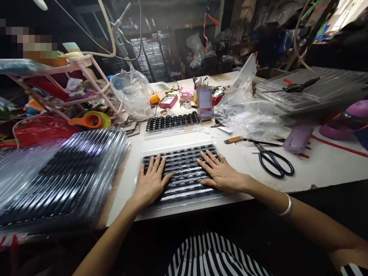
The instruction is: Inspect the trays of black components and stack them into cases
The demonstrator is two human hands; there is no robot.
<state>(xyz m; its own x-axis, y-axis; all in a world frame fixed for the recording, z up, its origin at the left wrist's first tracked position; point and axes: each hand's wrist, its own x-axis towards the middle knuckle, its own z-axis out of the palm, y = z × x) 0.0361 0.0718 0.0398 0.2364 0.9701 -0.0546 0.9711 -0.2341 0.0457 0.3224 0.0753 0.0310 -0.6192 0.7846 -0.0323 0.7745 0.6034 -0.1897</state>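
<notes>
A clear plastic tray lies flat on the table in front of me, with rows of small black parts in it. My left hand rests palm down on the left side of these rows, fingers spread. On the right side, my right hand lies flat with its fingers apart, touching the rows too. Neither hand grips anything. What lies under the palms is hidden. Behind the tray, a second block of black parts sits on another clear tray.
Stacked filled trays stand at the left. To the right lie scissors, an orange-handled cutter and crumpled clear plastic. A pink rack, a tape roll and a plastic bag are at the back left.
</notes>
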